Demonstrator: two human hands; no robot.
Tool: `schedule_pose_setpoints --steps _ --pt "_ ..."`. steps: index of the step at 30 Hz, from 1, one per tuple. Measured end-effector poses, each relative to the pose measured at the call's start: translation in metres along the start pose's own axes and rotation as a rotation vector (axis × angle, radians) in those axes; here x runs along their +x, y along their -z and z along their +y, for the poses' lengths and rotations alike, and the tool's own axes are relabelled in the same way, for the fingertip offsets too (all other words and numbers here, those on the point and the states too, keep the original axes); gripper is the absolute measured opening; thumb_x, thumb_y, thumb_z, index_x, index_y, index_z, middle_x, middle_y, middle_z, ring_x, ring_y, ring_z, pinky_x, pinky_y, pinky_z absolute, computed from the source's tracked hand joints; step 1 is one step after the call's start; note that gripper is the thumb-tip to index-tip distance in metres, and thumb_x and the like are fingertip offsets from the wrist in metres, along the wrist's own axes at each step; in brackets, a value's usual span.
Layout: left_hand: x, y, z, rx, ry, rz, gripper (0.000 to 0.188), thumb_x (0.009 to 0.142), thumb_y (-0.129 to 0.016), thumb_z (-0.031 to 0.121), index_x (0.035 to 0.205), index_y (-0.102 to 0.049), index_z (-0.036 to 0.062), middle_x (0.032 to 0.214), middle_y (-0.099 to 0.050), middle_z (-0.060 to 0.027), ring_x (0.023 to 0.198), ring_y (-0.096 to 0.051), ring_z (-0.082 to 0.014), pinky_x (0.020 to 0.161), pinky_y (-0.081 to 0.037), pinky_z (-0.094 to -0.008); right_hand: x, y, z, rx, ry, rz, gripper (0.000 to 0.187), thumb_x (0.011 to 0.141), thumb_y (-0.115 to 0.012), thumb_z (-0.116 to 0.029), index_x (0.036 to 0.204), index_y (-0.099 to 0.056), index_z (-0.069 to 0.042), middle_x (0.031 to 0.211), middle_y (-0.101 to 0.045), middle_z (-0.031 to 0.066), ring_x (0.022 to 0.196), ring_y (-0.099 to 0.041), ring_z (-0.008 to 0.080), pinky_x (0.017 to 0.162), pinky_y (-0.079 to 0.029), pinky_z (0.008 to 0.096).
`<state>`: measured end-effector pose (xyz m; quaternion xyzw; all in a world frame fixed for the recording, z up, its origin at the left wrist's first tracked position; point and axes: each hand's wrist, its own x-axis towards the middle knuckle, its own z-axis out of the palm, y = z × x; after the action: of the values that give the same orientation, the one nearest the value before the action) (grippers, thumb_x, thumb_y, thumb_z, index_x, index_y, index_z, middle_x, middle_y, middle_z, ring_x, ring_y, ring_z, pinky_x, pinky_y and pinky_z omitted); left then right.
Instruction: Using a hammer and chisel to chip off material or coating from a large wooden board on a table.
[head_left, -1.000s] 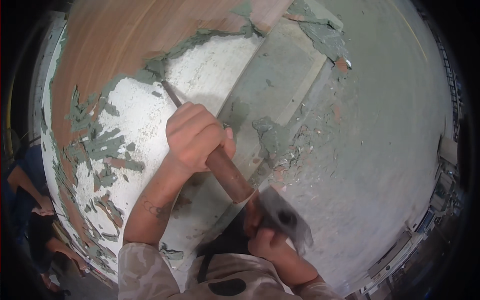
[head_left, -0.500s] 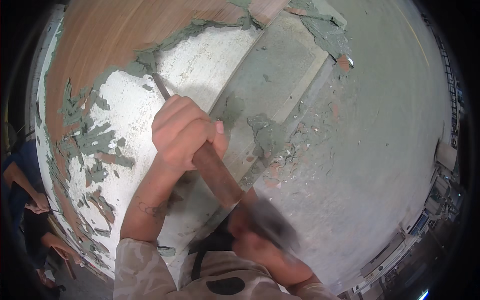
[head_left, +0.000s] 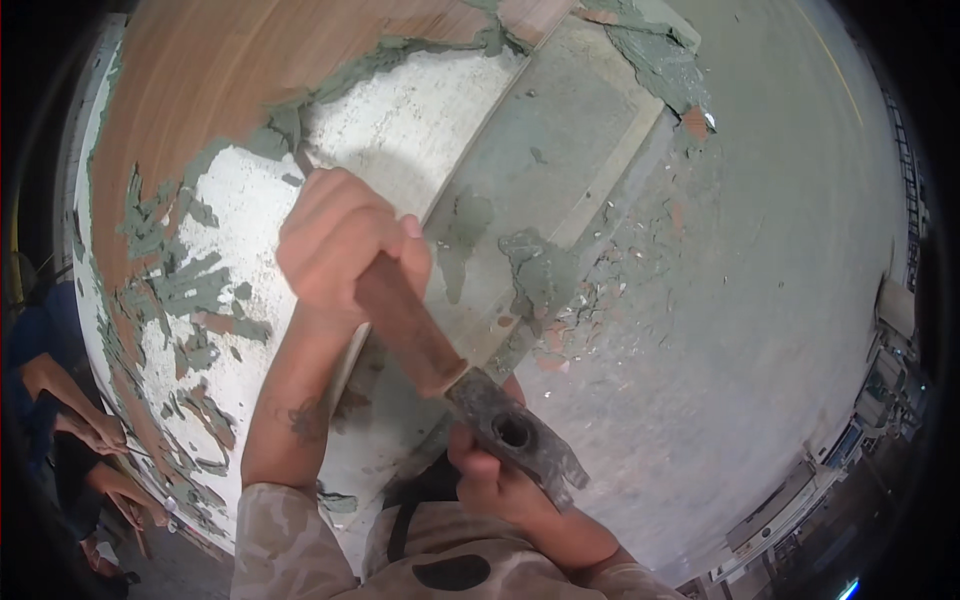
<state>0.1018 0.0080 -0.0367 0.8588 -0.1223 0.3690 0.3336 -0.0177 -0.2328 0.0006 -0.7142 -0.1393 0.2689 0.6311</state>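
My left hand (head_left: 345,240) is closed around the thick wooden handle (head_left: 405,325) of a chisel. Its metal blade (head_left: 304,160) reaches under the ragged edge of a brown wood-grain sheet (head_left: 230,60) backed with grey-green material. In my right hand (head_left: 500,490), low in the picture, is a hammer with a dark, worn metal head (head_left: 512,432). The head has a round hole and a notched end; one face meets the butt of the chisel handle. The hammer's shaft is mostly hidden, and so are some of the right fingers.
Torn grey-green scraps (head_left: 205,285) cling to the white exposed surface (head_left: 380,110). Chips and crumbs (head_left: 570,320) litter the grey floor (head_left: 770,300) to the right. At the far left another person's hands (head_left: 105,430) work by the panel edge. Equipment lines the far right.
The hammer head, blurred before, has come up and left against the chisel's butt. My left hand and the chisel have shifted slightly left and away from me.
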Motion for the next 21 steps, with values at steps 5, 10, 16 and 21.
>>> schedule_pose_setpoints --steps 5,10,16,21 --pt "0.007 -0.001 -0.001 0.029 0.006 -0.1 0.026 0.074 -0.072 -0.005 0.066 -0.051 0.0082 0.064 -0.051 -0.0068 0.057 -0.051 -0.0264 0.055 -0.039 -0.0351 -0.004 0.006 -0.007 0.762 -0.203 0.048 0.042 0.096 -0.078 -0.032 0.11 -0.061 0.004 0.082 -0.065 0.0071 0.067 -0.064 0.0199 0.057 -0.047 0.0338" --pt "-0.001 -0.004 0.012 0.078 0.094 -0.122 0.035 0.074 -0.087 0.009 0.07 -0.053 0.0082 0.073 -0.056 -0.008 0.065 -0.055 -0.0272 0.06 -0.042 -0.0378 -0.039 -0.003 0.04 0.584 -0.103 0.061 0.046 0.097 -0.071 -0.049 0.106 -0.056 -0.006 0.078 -0.058 0.0029 0.066 -0.059 0.0193 0.056 -0.043 0.0307" --pt "0.023 -0.001 0.047 0.091 -0.013 -0.401 0.042 0.069 -0.093 0.038 0.082 -0.065 0.0093 0.088 -0.061 -0.0067 0.079 -0.061 -0.0299 0.081 -0.052 -0.0471 -0.038 0.056 0.036 0.486 -0.104 0.129 0.068 0.094 -0.055 -0.08 0.1 -0.049 -0.012 0.073 -0.046 0.0014 0.055 -0.041 0.0133 0.049 -0.032 0.0298" --pt "0.027 -0.008 0.062 0.016 -0.14 -0.389 0.02 0.068 -0.08 0.012 0.085 -0.07 0.0116 0.084 -0.061 -0.0023 0.076 -0.063 -0.0237 0.079 -0.053 -0.0417 -0.024 0.082 0.015 0.359 -0.203 0.16 0.067 0.095 -0.054 -0.078 0.099 -0.048 -0.011 0.072 -0.046 0.0036 0.054 -0.041 0.0141 0.049 -0.034 0.0298"
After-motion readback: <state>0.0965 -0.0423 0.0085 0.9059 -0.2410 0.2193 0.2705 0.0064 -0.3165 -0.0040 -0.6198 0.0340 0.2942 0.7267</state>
